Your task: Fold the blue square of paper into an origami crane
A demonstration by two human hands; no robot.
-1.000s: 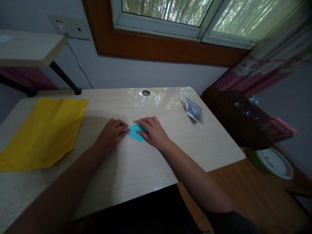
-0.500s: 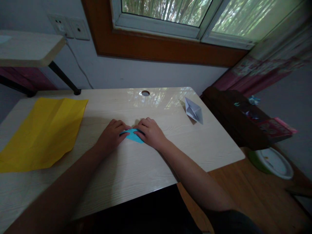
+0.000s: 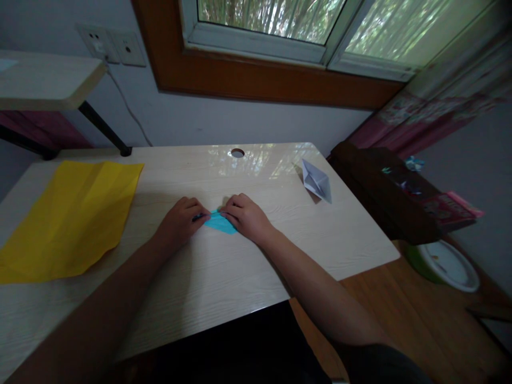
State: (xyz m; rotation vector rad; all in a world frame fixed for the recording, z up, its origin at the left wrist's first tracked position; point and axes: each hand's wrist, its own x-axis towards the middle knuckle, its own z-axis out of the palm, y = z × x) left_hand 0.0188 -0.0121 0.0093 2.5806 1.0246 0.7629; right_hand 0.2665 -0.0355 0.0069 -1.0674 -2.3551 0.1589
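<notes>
Blue paper [image 3: 221, 224], one piece, folded: sitting near the middle of the table [image 3: 232, 277], between two hands. Left hand [image 3: 181, 220]: narrow grip, pinching the paper's left end. Right hand [image 3: 245, 216]: narrow grip, pinching its far right edge. Handling note: clean creasing is probably calling for even pressure, layers lining up, and neither side tugging.

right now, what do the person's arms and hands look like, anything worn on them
The left hand and right hand are bare, with no gloves, rings or watch visible. A plain dark sleeve covers the right arm near the elbow; no sleeve shows on the left arm.
</notes>
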